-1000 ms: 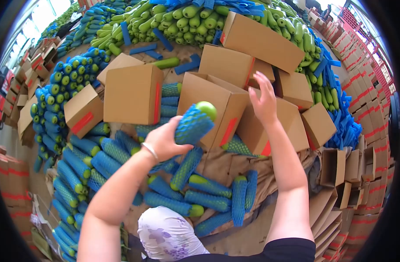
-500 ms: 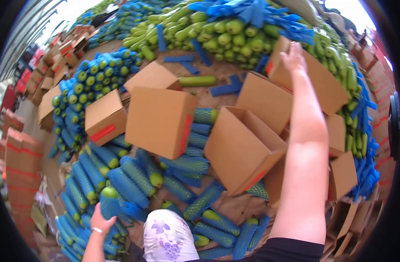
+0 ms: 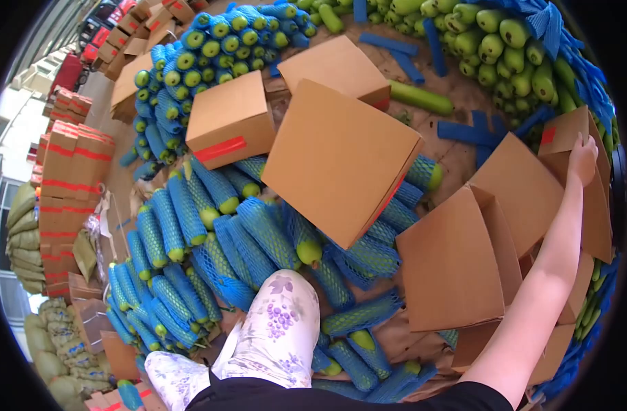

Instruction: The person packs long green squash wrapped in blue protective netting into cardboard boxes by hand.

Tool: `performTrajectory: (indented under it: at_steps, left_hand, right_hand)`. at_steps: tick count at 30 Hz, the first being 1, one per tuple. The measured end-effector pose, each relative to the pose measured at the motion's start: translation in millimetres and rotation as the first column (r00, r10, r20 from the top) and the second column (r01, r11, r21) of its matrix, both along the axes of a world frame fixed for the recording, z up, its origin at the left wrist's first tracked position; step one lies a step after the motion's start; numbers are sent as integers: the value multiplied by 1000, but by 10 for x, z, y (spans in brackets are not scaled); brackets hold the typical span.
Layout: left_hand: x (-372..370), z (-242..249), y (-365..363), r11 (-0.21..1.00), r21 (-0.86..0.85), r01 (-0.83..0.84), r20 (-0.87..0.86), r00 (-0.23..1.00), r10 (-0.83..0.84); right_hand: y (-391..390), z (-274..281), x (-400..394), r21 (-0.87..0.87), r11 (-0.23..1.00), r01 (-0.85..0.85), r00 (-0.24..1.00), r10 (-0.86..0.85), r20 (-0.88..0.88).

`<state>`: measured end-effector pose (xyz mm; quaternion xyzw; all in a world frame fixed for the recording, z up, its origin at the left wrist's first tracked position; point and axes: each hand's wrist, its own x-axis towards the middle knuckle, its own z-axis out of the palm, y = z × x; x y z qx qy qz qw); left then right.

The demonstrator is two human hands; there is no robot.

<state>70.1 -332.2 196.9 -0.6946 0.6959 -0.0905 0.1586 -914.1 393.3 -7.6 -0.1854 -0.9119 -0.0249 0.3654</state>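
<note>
Right hand (image 3: 583, 163) at a tilted carton (image 3: 556, 145), fingers touching its edge, their closure unclear, left hand out of view

We find the right hand (image 3: 583, 162) at the upper edge of the far-right box (image 3: 593, 205), fingers touching it. Beside that box, a tan box (image 3: 519, 185) lies tilted, with an open box (image 3: 450, 264) in front of it. We note a large box (image 3: 341, 161) askew among netted gourds (image 3: 264, 233), near the person's knee (image 3: 284, 312). Beyond, one bare gourd (image 3: 420, 97) lies near loose blue nets (image 3: 464, 131). Bare gourds (image 3: 492, 45) are heaped behind; red-marked cartons (image 3: 72, 181) stand stacked at left.
</note>
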Motion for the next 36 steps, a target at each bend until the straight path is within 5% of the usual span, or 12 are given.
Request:
performTrajectory:
  at_steps: [5,8,11,16,18,20,22,25,28,29,31,36]
  left_hand:
    - [104,-166,-214,996,85,-11,21,1000,10]
    - [-316,-340,-381,997,75,-19,-102,994,27]
    - [-382,-609,-612,999,-4,-45,-321,946,41]
    - [33,-797,-560,992,39,-117,-303,945,124]
    - [333,-934,-423,984,18,-177,-305,936,174]
    - [364,-995,-262,951,-5,-308,-180,936,303]
    - [354,-1088,-75,931,1,-364,-305,887,347]
    - [565,-1419,4,900,-95,-425,-470,816,336]
    - [687,-1686,54,855,-109,-508,-676,668,310]
    - [735,-1772,78,872,-182,-455,-695,687,213]
    - [741,-1839,122,810,-58,-584,-708,596,379]
    - [753,-1826,221,788,-39,-615,-694,584,421]
  right_hand:
    - [-353,-70,342,-24,999,-27,997,29,74]
    - [-410,-29,484,-279,958,-59,970,121,210]
    - [-429,221,799,-313,941,-126,990,141,25]
    - [-1797,1384,2501,-445,768,-461,883,345,-319]
    - [-2107,1501,3171,-143,704,-695,658,543,-522]
    - [-2674,1699,3662,-278,350,-895,415,424,-805]
    - [-3312,1894,4035,-279,111,-954,297,494,-817]
    - [-4269,2106,4525,-234,-215,-948,79,555,-828]
    - [-5367,2248,5022,-214,-649,-730,-336,614,-714]
    - [-5757,2250,5167,-224,-718,-659,-400,587,-704]
    - [-6462,2177,5446,-270,-855,-442,-581,503,-640]
    - [-7999,1782,5955,-259,-911,-320,-814,405,-416]
